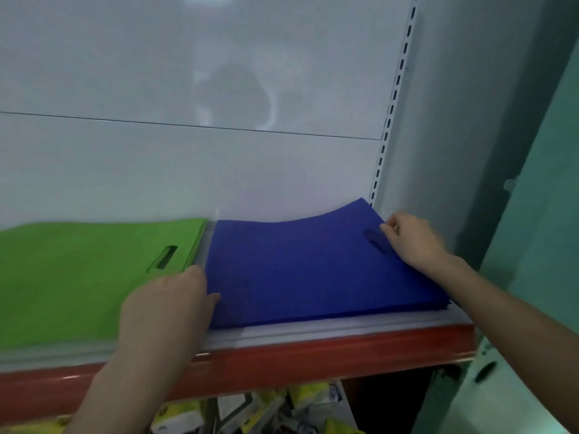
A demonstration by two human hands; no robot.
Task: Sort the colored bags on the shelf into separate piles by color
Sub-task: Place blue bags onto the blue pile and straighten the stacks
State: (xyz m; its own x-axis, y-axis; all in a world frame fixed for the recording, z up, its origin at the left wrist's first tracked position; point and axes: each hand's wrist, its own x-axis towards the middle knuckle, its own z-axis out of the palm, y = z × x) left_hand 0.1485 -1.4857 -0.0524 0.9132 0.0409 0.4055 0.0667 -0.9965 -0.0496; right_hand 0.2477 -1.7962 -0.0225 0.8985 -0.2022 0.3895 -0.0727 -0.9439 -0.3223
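Blue pile (307,267): left hand (166,308) grips left edge, right hand (413,242) seemingly pinches right edge; green pile (78,277) beside.

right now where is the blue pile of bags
Head view: the blue pile lies at the right end of the shelf, right of the green pile, between the left hand and right hand.

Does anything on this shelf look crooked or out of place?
The stack of flat blue fabric bags is bowed: its far right corner curls up beside the grey shelf side wall. The green fabric bags lie flat.
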